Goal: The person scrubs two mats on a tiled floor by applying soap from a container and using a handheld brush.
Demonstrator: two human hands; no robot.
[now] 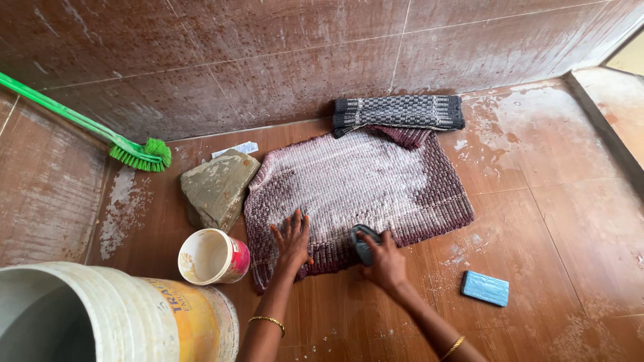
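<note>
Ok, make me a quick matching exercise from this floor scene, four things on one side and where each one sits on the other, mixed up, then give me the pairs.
Things:
1. green brush
2. blue soap bar
3. folded dark mat
4. small cup

Places:
A. on the tiles to the right of the right hand
B. against the wall, beyond the soapy maroon mat
C. between the big white bucket and the left hand
D. far left, beside the flat stone

Pairs: 1-D, 2-A, 3-B, 4-C
</note>
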